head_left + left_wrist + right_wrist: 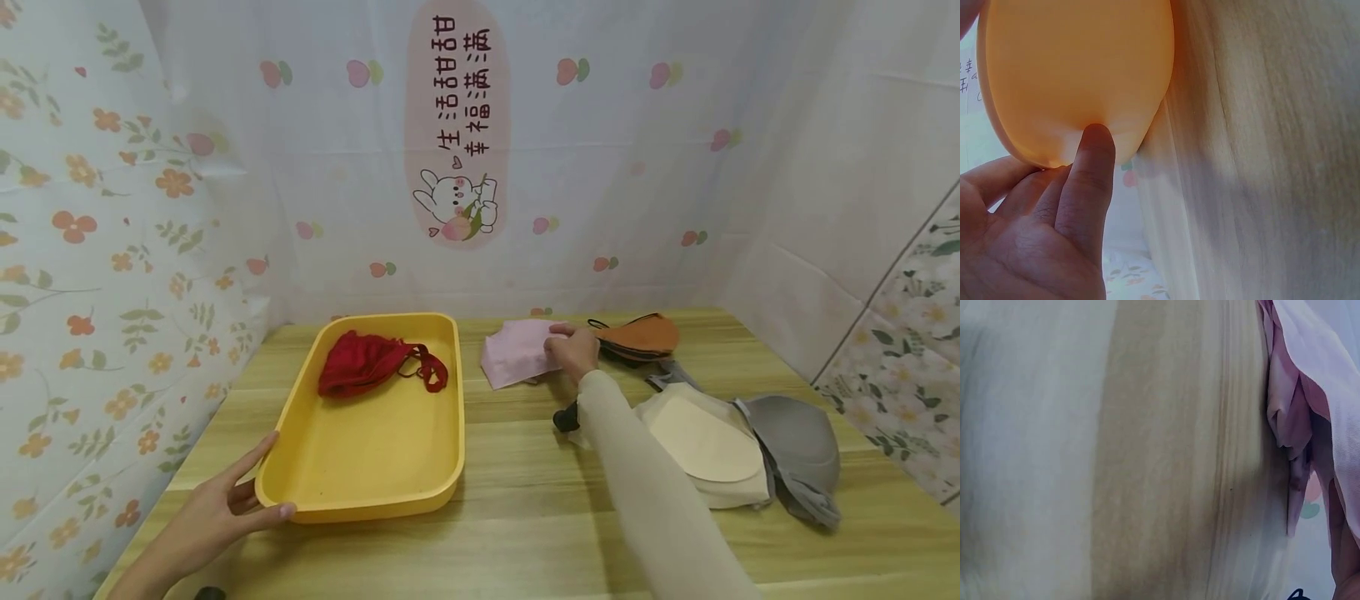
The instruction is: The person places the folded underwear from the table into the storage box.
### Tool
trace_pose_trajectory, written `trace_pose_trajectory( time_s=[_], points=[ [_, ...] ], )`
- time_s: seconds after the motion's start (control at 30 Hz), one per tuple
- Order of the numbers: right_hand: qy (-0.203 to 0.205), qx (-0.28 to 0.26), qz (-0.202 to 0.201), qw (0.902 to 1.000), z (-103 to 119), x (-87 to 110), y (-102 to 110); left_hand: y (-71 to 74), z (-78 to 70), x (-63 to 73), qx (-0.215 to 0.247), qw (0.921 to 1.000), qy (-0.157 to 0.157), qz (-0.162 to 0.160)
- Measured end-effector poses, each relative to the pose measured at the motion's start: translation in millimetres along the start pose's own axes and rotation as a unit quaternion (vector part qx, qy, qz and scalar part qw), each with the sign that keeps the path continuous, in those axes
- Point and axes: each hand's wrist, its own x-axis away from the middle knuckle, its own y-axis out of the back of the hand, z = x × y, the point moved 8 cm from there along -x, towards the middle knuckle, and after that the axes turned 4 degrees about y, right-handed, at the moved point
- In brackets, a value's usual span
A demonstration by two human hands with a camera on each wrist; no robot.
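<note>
My left hand [206, 517] grips the near left corner of a yellow plastic tray [375, 454], thumb at its front side and fingers along its left side. In the left wrist view a fingertip [1096, 134] presses against the tray's outer wall. Inside the tray, toward the back, lies a red bra [363, 364] with its strap trailing right. To the tray's right, my right hand [577, 354] pinches the right edge of a folded pink bra [517, 354]. The right wrist view shows the pink fabric [1341, 394] hanging in folds, with only part of the hand visible.
Right of my right hand lies an orange and black garment [645, 336]. Nearer, beside my right sleeve, are a cream bra [705, 437] and a grey one [798, 446], side by side. A printed curtain [337, 183] closes off the table's back.
</note>
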Motion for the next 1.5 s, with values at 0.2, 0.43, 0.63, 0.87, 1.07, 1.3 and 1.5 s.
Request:
trace_pose_trajectory(
  time_s=[0.2,0.43,0.63,0.87,1.07,1.3,1.5],
  points=[
    [0.011,0.000,-0.006,0.9999,5.9,1.4,2.9,-0.9,1.0,-1.0,0.005,1.0000,0.002,0.003],
    [0.039,-0.036,-0.001,0.9986,21.7,2.2,3.2,-0.4,1.4,-1.0,0.003,1.0000,-0.001,0.002],
    [0.043,-0.068,0.007,0.9967,37.1,2.5,6.2,-0.7,-0.3,-1.9,0.009,1.0000,-0.004,0.001],
    [0.033,-0.096,0.002,0.9948,52.6,4.3,13.7,-2.6,-1.5,-0.5,0.017,0.9998,0.000,0.009],
    [0.042,-0.118,-0.002,0.9920,67.4,3.5,17.4,-2.3,-2.2,1.0,0.017,0.9998,0.009,0.010],
    [0.074,-0.130,0.001,0.9887,88.1,6.6,18.8,-3.0,-1.1,1.5,0.023,0.9996,0.006,0.015],
    [0.098,-0.140,0.007,0.9853,105.9,12.2,17.2,-3.2,-1.3,2.6,0.027,0.9996,0.005,0.011]
  ],
)
